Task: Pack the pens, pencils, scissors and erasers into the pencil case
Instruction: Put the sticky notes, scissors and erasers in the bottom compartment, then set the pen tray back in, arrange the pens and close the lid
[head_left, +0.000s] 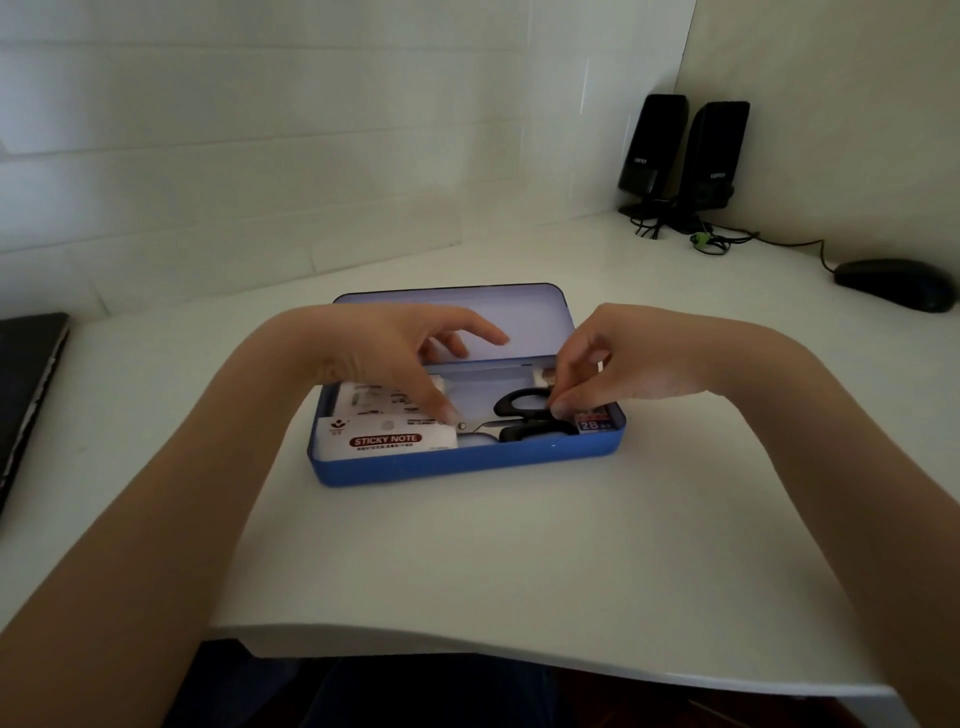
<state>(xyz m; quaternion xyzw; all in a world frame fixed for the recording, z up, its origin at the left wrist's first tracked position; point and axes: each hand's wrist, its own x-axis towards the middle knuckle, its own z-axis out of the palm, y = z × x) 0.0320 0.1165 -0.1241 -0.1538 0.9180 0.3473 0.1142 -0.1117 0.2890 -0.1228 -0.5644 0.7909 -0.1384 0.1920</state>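
A blue metal pencil case (457, 467) lies open mid-table, its lid (519, 317) standing up behind. Inside, black-handled scissors (524, 431) lie flat with the blades pointing left. A white "STICKY NOTE" pack (387, 441) fills the front left, with another white printed pack (374, 400) behind it. An eraser marked "2B" (595, 422) sits at the right end. My left hand (374, 353) hovers over the left half, fingers apart, thumb tip down by the blades. My right hand (623, 358) pinches the upper scissor handle. No pens or pencils are visible.
A dark laptop (26, 384) lies at the left table edge. Two black speakers (680, 156) with cables stand in the back right corner, and a black mouse (893, 283) lies to their right. The table's curved front edge (467, 654) is close to me.
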